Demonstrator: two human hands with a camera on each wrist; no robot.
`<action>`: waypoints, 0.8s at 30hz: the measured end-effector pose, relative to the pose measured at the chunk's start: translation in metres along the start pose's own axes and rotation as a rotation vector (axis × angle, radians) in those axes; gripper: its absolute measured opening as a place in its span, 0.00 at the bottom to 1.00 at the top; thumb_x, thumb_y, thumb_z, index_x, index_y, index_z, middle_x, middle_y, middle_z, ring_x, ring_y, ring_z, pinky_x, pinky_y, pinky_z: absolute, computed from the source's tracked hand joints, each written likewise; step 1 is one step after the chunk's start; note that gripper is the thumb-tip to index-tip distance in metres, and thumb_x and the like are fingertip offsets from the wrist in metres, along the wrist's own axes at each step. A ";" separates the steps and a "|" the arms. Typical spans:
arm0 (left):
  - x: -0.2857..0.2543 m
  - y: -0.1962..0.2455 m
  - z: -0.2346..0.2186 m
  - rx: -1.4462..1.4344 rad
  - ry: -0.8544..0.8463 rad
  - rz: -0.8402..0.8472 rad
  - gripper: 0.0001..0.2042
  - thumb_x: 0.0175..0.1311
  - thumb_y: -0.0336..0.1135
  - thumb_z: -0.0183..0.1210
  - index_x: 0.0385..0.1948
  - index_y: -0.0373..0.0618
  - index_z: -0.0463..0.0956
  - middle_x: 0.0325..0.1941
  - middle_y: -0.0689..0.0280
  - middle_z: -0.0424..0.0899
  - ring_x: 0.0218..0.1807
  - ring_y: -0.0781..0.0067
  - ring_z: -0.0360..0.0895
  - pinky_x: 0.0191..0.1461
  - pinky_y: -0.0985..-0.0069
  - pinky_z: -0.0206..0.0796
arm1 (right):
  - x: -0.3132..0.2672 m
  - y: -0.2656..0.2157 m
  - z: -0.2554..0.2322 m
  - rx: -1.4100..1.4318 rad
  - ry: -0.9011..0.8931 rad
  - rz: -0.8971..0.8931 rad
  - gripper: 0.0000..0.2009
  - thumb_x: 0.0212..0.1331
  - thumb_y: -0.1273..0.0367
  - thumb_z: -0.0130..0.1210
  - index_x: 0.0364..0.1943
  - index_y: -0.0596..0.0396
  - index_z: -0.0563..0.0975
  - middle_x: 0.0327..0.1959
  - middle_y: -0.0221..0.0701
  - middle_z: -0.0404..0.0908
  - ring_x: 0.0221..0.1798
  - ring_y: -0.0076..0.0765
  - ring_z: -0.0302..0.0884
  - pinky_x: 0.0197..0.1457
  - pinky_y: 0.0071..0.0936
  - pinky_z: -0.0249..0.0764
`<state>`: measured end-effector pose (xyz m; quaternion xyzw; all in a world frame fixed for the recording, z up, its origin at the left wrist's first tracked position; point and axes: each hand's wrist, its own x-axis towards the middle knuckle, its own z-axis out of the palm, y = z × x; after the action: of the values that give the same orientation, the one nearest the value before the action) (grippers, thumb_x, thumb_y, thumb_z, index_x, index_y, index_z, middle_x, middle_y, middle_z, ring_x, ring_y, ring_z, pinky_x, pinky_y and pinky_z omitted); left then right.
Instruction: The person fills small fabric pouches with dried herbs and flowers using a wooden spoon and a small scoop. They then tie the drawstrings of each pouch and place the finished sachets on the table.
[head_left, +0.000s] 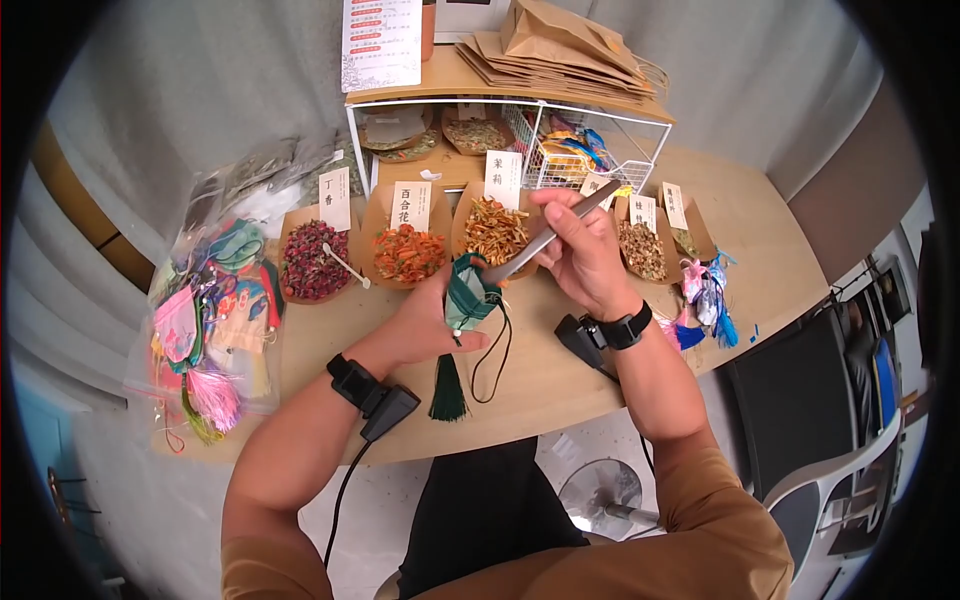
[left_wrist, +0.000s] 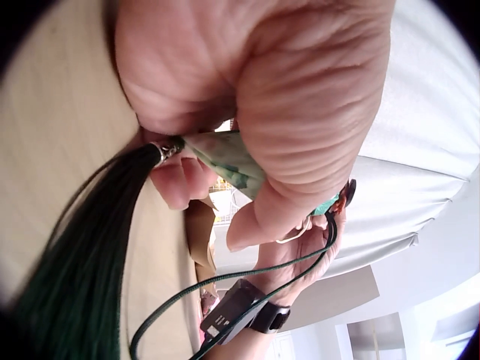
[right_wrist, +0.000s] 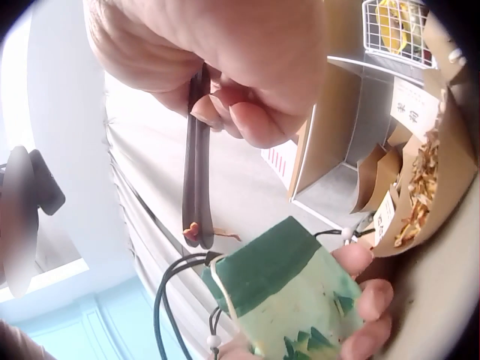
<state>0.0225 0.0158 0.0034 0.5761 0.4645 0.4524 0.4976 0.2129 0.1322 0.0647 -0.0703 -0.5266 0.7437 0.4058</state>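
Observation:
My left hand (head_left: 422,322) grips a small green drawstring pouch (head_left: 468,303) with a pale, leaf-patterned body. A dark green tassel (head_left: 448,392) hangs below it, and a looped green cord (left_wrist: 225,277) trails beside it. Metal tongs (head_left: 535,245) are pinched in my right hand (head_left: 590,262), slanting down to the pouch's mouth in the head view. From the right wrist, a bit of orange-brown dried petal (right_wrist: 193,229) shows between the tong tips, close over the pouch's opening. The pouch's inside is hidden.
Behind the hands stand labelled paper trays of dark red buds (head_left: 316,262), orange petals (head_left: 408,256) and yellow-brown dried flowers (head_left: 497,232). Colourful tasselled pouches (head_left: 215,310) lie at left. A shelf (head_left: 430,82) bears paper bags (head_left: 555,55); a wire basket (head_left: 555,155) sits beneath.

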 end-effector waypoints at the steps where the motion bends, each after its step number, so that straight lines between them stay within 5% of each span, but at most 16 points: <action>1: 0.000 0.000 0.000 0.003 0.000 -0.005 0.38 0.42 0.33 0.74 0.58 0.41 0.64 0.50 0.67 0.74 0.53 0.77 0.70 0.60 0.76 0.62 | -0.001 0.002 0.001 -0.047 -0.009 0.014 0.11 0.67 0.68 0.53 0.47 0.61 0.76 0.19 0.19 0.66 0.20 0.14 0.58 0.24 0.16 0.56; 10: 0.002 -0.004 -0.003 -0.046 -0.021 -0.015 0.37 0.42 0.33 0.75 0.57 0.41 0.64 0.47 0.69 0.74 0.48 0.78 0.70 0.56 0.77 0.65 | 0.002 0.003 -0.006 -0.130 0.173 -0.041 0.10 0.67 0.66 0.55 0.32 0.58 0.77 0.14 0.17 0.65 0.15 0.13 0.55 0.18 0.17 0.50; 14: 0.002 -0.008 -0.004 -0.059 -0.018 -0.020 0.36 0.42 0.33 0.75 0.56 0.42 0.65 0.46 0.70 0.74 0.47 0.79 0.70 0.54 0.77 0.65 | 0.011 0.007 -0.030 -0.809 0.385 -0.226 0.12 0.66 0.64 0.56 0.29 0.58 0.78 0.15 0.18 0.68 0.17 0.11 0.59 0.20 0.17 0.54; 17: 0.003 -0.009 -0.003 -0.060 -0.001 0.004 0.36 0.41 0.33 0.76 0.55 0.42 0.65 0.46 0.70 0.74 0.47 0.79 0.70 0.55 0.77 0.65 | 0.013 0.013 -0.035 -1.072 0.350 -0.312 0.12 0.65 0.64 0.57 0.30 0.60 0.79 0.15 0.17 0.68 0.19 0.11 0.59 0.21 0.16 0.54; 18: 0.003 -0.009 -0.003 -0.050 0.004 0.011 0.36 0.41 0.33 0.76 0.55 0.42 0.65 0.46 0.70 0.74 0.47 0.79 0.70 0.55 0.77 0.65 | 0.012 0.012 -0.031 -1.093 0.387 -0.276 0.13 0.62 0.64 0.59 0.26 0.62 0.78 0.13 0.25 0.71 0.18 0.16 0.62 0.21 0.22 0.60; 24: 0.003 -0.007 -0.004 -0.032 -0.003 0.004 0.35 0.41 0.33 0.76 0.54 0.42 0.65 0.44 0.70 0.75 0.45 0.80 0.71 0.53 0.78 0.66 | 0.012 0.016 -0.027 -1.186 0.256 -0.218 0.13 0.60 0.65 0.60 0.27 0.63 0.80 0.13 0.29 0.74 0.17 0.20 0.69 0.22 0.23 0.64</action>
<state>0.0186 0.0197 -0.0027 0.5697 0.4552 0.4598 0.5067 0.2111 0.1578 0.0437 -0.3184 -0.8018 0.2642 0.4313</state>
